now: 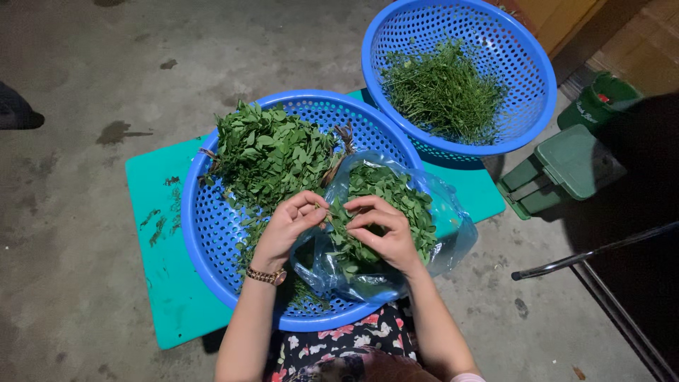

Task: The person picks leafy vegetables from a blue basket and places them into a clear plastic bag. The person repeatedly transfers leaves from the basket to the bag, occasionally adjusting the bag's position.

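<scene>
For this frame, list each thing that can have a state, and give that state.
Near basket: upright, part filled with a leafy bunch.
Far basket: upright, holds bare stems.
Plastic bag: open, lying in the near basket, full of picked leaves.
Left hand: fingers pinching a sprig.
Right hand: fingers curled on the leaves in the bag.
Green box: lid shut.
Mat: flat, littered with leaf bits.

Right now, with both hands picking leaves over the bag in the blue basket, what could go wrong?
1. The plastic bag slumps over the rim of the big basket; it may tip and spill picked leaves onto the floor.
2. Left hand and right hand work close together over the bag's edge, so loose leaves could drop outside it.
3. The unpicked bunch lies against the bag and could mix in.
</scene>
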